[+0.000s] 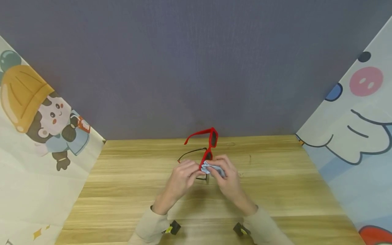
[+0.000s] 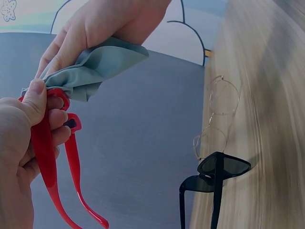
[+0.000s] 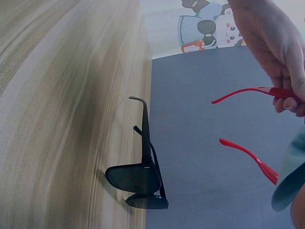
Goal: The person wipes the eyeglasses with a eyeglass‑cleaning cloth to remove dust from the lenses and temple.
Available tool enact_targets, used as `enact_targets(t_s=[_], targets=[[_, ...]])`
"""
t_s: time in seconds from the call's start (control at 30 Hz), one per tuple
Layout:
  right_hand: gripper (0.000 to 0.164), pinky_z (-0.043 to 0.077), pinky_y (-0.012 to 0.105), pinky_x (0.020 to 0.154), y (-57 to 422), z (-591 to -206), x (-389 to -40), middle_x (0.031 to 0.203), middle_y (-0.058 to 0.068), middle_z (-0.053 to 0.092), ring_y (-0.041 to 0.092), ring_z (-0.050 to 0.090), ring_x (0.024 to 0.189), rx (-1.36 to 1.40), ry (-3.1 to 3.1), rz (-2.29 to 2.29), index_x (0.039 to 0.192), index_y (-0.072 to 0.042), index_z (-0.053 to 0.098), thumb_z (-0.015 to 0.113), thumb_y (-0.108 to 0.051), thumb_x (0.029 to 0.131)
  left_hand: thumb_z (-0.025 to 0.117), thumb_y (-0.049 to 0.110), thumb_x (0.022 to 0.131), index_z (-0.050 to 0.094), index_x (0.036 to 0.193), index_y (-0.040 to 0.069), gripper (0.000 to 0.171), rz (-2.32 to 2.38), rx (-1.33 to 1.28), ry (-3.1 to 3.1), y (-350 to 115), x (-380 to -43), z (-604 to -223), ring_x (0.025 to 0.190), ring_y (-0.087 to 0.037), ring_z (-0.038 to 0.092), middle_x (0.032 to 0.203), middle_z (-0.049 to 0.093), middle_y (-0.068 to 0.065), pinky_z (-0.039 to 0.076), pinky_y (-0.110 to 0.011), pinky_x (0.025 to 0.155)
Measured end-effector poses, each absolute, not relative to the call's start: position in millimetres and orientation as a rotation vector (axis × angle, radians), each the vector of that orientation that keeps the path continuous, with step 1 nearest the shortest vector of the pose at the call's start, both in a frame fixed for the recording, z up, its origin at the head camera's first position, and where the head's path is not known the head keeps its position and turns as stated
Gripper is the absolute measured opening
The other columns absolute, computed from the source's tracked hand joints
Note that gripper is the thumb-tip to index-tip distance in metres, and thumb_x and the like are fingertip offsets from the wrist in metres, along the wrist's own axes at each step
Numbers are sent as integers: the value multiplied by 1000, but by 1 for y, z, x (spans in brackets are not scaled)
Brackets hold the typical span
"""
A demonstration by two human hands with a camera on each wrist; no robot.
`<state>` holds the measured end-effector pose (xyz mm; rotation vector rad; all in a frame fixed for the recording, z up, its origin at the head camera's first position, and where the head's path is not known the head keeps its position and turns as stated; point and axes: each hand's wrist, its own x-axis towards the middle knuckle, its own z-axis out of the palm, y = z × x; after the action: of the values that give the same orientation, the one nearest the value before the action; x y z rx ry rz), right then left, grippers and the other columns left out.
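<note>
Red-framed sunglasses [image 1: 213, 137] are raised over the table, their temples stretching away from the hands in the left wrist view. My left hand [image 1: 183, 175] grips them at one end of the frame, thumb on the hinge corner and fingers curled behind. A light blue cloth [image 2: 95, 67] is pinched in my right hand [image 1: 228, 177] and lies against that same end of the frame, close to the left thumb. Folds of the cloth cover part of the near lens. In the right wrist view, only the edge of my right hand [image 3: 298, 210] shows, beside the cloth.
Black sunglasses [image 3: 133, 179] rest on the wooden table [image 1: 122, 190] beneath the hands, temples unfolded. Beyond them lie thin wire-framed glasses [image 2: 224, 98], seen in the left wrist view. A grey panel [image 1: 196, 68] rises at the back, with cartoon-printed sheets at both sides.
</note>
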<state>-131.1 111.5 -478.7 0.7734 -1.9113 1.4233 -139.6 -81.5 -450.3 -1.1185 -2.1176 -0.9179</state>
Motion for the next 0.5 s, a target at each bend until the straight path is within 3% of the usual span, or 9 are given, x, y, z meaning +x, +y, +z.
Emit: enact_targets(t_s=[0.2,0.3,0.5], targets=[[18,55,15,72,112,-481,-135,102,15,64,16,63,88,799,-1876,1414,109,1,72,70,-14,99,82,12,81,72,86,9,11,-906,-1116,-2124,-81,-140,-450,75,-13,66,82,75,1,56,-23,73],[16,55,14,72,111,-481,-138,100,15,63,15,63,88,791,-1851,1425,108,2,71,73,-6,95,84,10,78,73,85,8,13,-897,-1128,-2117,-81,-139,-450,75,-14,67,81,74,0,57,-23,74],[33,56,15,77,115,-479,-145,99,17,64,13,62,91,726,-1843,1451,107,4,70,73,21,79,70,27,95,72,82,9,22,-858,-1169,-2110,-82,-139,-453,75,-13,66,79,72,2,57,-24,78]])
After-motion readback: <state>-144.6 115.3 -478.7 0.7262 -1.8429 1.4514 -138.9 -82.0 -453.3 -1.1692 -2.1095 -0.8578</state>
